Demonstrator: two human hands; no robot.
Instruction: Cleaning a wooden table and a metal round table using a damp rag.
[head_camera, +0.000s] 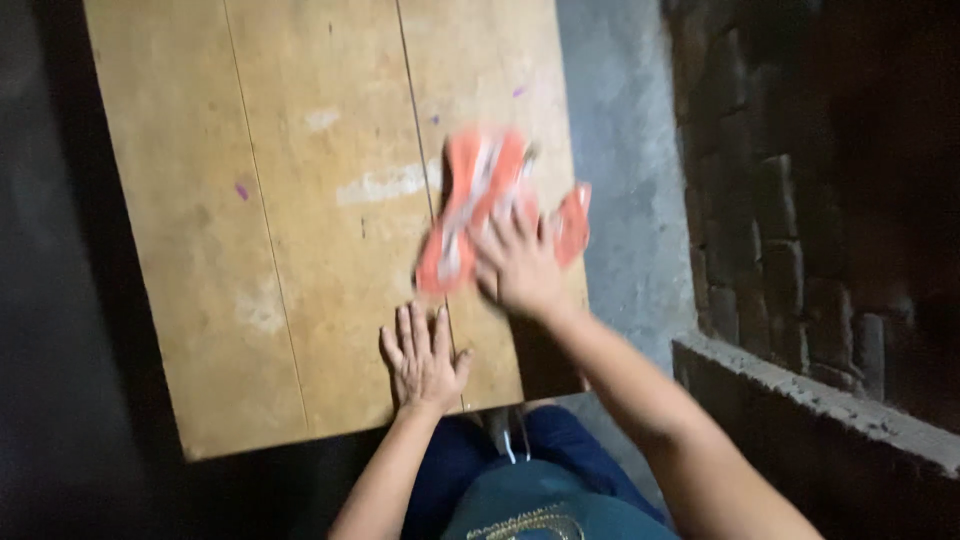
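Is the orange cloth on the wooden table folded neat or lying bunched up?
Bunched up: the orange cloth lies crumpled and uneven under the right hand on the wooden table. Motion blur hides finer folds.

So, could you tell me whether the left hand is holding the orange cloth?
No, the left hand lies flat on the wooden table; the right hand presses the orange cloth.

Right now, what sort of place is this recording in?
Probably a bare utility or unfinished room, not a fitted kitchen: rough brick wall, concrete floor, and a worn wooden table where the right hand presses an orange cloth.

Orange cloth (480, 205) blurred, partly under right hand (520, 265)
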